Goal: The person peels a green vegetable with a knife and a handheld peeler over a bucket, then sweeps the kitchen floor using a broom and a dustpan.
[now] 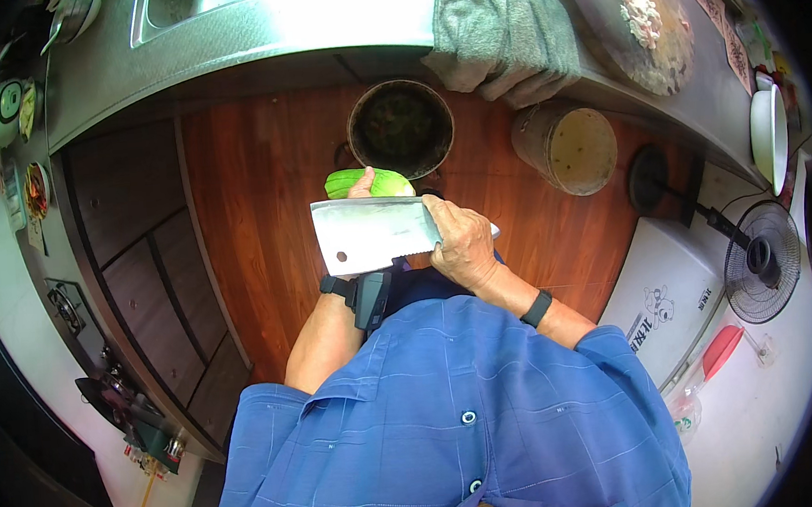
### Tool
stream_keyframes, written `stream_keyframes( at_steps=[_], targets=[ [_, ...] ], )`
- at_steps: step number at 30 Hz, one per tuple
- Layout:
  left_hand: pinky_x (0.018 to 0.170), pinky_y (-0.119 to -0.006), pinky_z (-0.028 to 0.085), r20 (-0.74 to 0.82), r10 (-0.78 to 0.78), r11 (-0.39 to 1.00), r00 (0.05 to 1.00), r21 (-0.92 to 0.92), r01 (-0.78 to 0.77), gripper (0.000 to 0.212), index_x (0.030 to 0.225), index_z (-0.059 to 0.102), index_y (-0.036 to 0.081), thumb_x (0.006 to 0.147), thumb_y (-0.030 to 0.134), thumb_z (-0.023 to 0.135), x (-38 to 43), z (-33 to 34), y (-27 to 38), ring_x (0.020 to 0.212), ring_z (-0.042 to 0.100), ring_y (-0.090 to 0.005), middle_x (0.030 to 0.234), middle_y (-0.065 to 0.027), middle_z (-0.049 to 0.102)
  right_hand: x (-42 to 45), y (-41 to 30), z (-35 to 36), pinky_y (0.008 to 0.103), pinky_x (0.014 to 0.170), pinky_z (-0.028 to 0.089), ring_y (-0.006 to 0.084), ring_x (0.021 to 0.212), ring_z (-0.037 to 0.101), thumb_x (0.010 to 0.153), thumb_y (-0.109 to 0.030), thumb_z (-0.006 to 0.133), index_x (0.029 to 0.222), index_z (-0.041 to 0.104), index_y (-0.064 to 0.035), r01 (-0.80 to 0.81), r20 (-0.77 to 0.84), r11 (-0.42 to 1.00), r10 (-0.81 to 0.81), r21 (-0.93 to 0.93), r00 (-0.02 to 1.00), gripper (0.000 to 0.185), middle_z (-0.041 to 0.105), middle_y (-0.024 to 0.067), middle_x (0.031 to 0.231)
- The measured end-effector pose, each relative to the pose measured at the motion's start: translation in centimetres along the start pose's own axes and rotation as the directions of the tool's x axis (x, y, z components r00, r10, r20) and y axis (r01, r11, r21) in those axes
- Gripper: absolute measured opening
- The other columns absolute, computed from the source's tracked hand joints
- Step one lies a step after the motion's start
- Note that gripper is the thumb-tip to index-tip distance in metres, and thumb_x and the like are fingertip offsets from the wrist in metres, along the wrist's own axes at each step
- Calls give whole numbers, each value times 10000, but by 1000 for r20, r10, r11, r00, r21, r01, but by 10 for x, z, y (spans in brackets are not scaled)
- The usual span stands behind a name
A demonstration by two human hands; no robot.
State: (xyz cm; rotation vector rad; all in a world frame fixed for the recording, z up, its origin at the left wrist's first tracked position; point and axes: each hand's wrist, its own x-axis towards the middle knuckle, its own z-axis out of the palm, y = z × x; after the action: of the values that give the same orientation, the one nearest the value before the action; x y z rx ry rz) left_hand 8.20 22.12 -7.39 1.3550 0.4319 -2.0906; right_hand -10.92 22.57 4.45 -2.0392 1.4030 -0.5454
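In my right hand [465, 239] is a broad cleaver [369, 231], its blade lying flat to the view and reaching to the left. A green gourd [394, 181], perhaps a luffa, is just beyond the blade's far edge. My left hand [361, 184] grips it. Only the thumb shows clearly on top; the blade covers most of that hand. Whether the edge touches the gourd I cannot tell. Beyond the gourd stands a round bucket [403, 130] with a dark inside, close to its near rim.
A second bucket [579, 149] stands right on the wooden floor [269, 213]. Ahead runs a metal counter [277, 26] with a draped grey towel [504, 35] and a round chopping board [602, 35] bearing pale food pieces [642, 18]. A fan [759, 257] and white chest [670, 298] are at right.
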Motion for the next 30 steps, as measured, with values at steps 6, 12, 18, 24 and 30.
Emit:
stream_keyframes(
  at_steps=[6, 12, 18, 24, 30],
  targets=[
    [555, -277, 511, 30, 94, 995, 995, 34, -94, 431, 865, 698, 106, 959, 514, 596, -25, 8, -1, 592, 636, -140, 708, -41, 688, -5, 10, 7, 420, 697, 538, 356, 781, 663, 679, 38, 624, 1168, 590, 1, -61, 27, 997, 63, -50, 998, 492, 663, 168, 897],
    [573, -278, 533, 15, 162, 987, 987, 12, -162, 398, 914, 680, 79, 934, 475, 653, -64, 47, 1, 643, 655, -157, 819, -66, 703, -8, 17, 12, 422, 658, 505, 313, 712, 633, 665, -10, 677, 1168, 580, 6, -27, -27, 998, 25, -64, 999, 512, 594, 125, 788],
    [735, -317, 543, -57, 244, 964, 968, -93, -249, 352, 976, 661, 71, 895, 406, 727, -56, 45, -15, 822, 649, -180, 908, -51, 670, -22, 37, 21, 423, 669, 516, 331, 748, 648, 648, 2, 694, 1156, 588, -32, -93, -8, 994, 93, -51, 996, 520, 633, 132, 823],
    [768, -378, 558, -55, 166, 962, 985, -211, -174, 319, 1042, 623, 80, 920, 368, 690, -23, 26, -24, 870, 655, -230, 974, -85, 666, -34, 50, 33, 426, 676, 528, 350, 775, 664, 678, 13, 653, 1120, 607, -61, -122, -37, 992, 121, -13, 992, 450, 661, 152, 827],
    [764, -534, 574, -225, 66, 898, 972, -410, -156, 321, 1160, 562, 127, 920, 287, 703, 3, 9, -28, 883, 658, -306, 1007, -89, 659, -55, 105, 38, 494, 861, 519, 434, 963, 666, 802, -88, 558, 1090, 643, -54, -637, 336, 771, 597, 9, 728, 303, 700, 250, 972]
  ],
)
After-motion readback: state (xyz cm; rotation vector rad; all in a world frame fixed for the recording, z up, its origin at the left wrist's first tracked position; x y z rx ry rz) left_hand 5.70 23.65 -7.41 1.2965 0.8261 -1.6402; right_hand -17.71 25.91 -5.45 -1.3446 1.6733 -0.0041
